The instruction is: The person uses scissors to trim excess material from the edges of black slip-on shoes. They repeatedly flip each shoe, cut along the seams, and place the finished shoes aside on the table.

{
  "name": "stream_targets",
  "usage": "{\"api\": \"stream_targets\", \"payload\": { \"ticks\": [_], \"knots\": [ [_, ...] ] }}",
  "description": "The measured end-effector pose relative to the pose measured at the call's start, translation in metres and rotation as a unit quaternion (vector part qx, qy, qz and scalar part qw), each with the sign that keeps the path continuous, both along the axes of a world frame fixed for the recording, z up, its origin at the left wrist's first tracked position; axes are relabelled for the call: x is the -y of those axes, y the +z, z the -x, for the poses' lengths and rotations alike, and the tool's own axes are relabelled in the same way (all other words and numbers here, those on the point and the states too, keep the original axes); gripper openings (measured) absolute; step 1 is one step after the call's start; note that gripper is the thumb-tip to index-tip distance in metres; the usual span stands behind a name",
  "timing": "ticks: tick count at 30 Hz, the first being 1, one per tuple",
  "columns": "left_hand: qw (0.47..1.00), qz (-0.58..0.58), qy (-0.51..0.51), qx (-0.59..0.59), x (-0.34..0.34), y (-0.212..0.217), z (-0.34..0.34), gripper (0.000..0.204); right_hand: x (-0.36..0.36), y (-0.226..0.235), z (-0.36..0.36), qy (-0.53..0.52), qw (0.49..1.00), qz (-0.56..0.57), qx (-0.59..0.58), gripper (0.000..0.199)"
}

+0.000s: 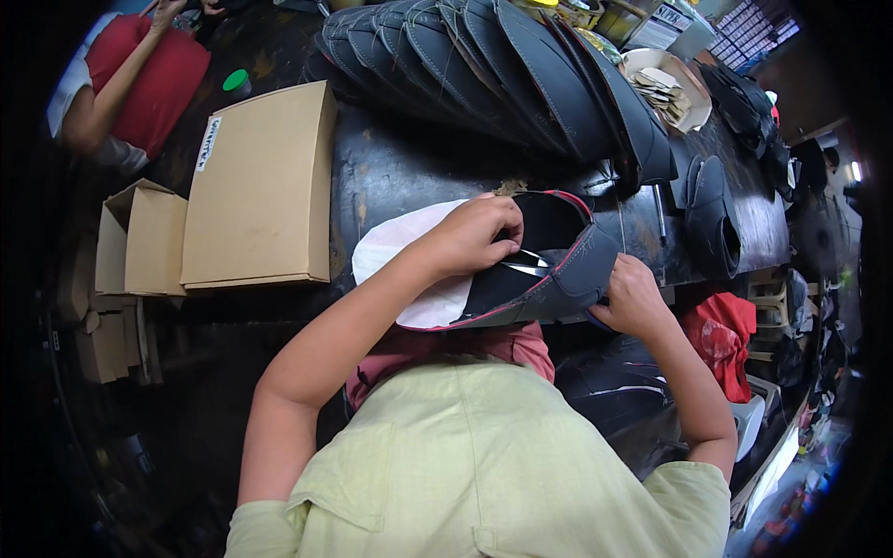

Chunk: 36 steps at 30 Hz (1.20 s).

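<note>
A black shoe upper [558, 296] with a red edge lies across the near edge of the table, in front of my body. White lining [400, 246] spreads out at its left end. My left hand [484, 234] is closed round a small pair of scissors [532, 264] over the upper's opening. Two silver blades point right, slightly apart, near the red edge; the handles are hidden in my fingers. At the upper's right end, my right hand [634, 296] grips the black material, its fingertips partly out of sight behind it.
A long row of stacked black uppers [521, 84] stands at the back of the dark table [358, 177]. Cardboard boxes [256, 186] sit on the left. More black uppers [712, 219] and a tray of small pieces [702, 107] are on the right. Another person [139, 84] works at the far left.
</note>
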<state>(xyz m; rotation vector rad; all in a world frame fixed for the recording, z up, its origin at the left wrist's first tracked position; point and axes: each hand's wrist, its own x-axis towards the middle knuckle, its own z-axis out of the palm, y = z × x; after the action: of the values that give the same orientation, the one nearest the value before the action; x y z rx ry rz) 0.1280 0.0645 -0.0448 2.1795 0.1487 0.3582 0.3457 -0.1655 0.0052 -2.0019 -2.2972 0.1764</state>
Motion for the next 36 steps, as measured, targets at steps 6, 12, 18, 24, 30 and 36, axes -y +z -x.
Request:
{"api": "stream_targets", "payload": {
  "ticks": [6, 12, 18, 24, 30, 36],
  "knots": [
    [1.000, -0.007, 0.006, -0.003, 0.003, -0.004, 0.001, 0.008, 0.004, 0.002, 0.004, -0.013, 0.999, -0.025, 0.020, 0.038],
    [0.999, -0.003, 0.021, 0.024, 0.007, -0.006, 0.002, 0.007, -0.004, -0.002, 0.017, -0.010, 0.997, -0.078, 0.002, 0.034],
    [0.999, 0.007, 0.026, 0.028, 0.007, -0.010, 0.001, 0.008, -0.013, -0.006, 0.016, -0.007, 0.995, -0.096, -0.003, 0.029],
    [0.969, 0.220, 0.091, 0.068, 0.014, 0.044, 0.026, 0.007, -0.004, -0.007, 0.016, -0.043, 0.997, -0.065, 0.006, 0.031],
    [0.941, 0.310, -0.131, -0.020, 0.044, 0.128, 0.140, 0.022, 0.016, -0.018, 0.038, -0.133, 0.985, -0.095, -0.047, 0.032],
    [0.922, 0.320, 0.090, -0.200, 0.100, 0.095, 0.139, 0.069, 0.023, -0.025, 0.067, -0.173, 0.958, -0.128, -0.187, 0.030]
  ]
}}
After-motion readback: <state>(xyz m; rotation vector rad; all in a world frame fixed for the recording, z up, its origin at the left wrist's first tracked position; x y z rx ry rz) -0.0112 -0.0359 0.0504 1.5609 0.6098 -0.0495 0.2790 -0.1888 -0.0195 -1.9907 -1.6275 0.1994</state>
